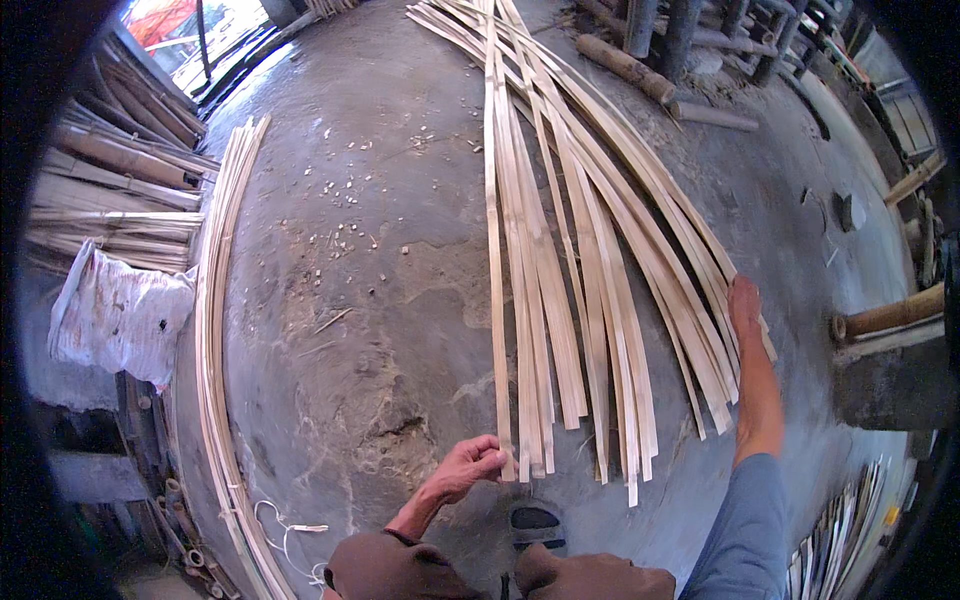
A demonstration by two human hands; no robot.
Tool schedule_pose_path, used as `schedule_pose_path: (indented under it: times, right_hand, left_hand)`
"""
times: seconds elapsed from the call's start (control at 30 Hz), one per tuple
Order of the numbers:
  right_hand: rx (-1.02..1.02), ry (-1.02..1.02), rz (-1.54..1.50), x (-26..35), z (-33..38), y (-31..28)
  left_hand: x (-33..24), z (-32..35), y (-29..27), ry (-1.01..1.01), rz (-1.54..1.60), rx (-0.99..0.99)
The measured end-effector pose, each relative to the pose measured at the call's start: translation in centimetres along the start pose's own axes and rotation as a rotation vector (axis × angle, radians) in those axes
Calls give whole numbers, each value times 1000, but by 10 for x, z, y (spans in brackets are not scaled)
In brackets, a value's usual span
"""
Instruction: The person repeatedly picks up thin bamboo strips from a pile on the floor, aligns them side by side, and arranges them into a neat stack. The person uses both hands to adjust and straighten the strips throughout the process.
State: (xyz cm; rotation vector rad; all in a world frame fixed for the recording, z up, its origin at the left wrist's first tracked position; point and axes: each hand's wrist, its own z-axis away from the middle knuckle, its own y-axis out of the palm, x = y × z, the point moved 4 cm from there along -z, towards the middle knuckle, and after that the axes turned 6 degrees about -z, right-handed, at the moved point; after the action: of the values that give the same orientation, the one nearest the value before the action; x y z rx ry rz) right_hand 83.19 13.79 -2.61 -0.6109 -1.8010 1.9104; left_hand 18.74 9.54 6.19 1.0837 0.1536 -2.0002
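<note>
Brown-clad knees sit nr L hand, fingers clamped on long strip, & R hand touches outer strips, can't tell its finger grip

A white sack sits by stacked bamboo, pale chips dot the floor, and a brown pole lies upper right.

The upper edge cuts off some pale strips.
</note>
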Motion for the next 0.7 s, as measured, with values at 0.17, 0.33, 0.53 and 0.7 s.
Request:
schedule_pose_path:
  times: [0.17, 0.33, 0.53, 0.7]
  right_hand:
    - [-180, -89, 72, -38, -4, 14]
    - [-137, -110, 115, 1, -1, 10]
    - [-167, -144, 303, 22, 10, -8]
    - [-120, -172, 335, 24, 12, -19]
  left_hand:
    - [6, -16, 5, -6, 82, 79]
    - [-3, -16, 11, 116, 114, 56]
    - [-16, -38, 23, 220, 107, -5]
    - [0, -59, 17, 135, 79, -15]
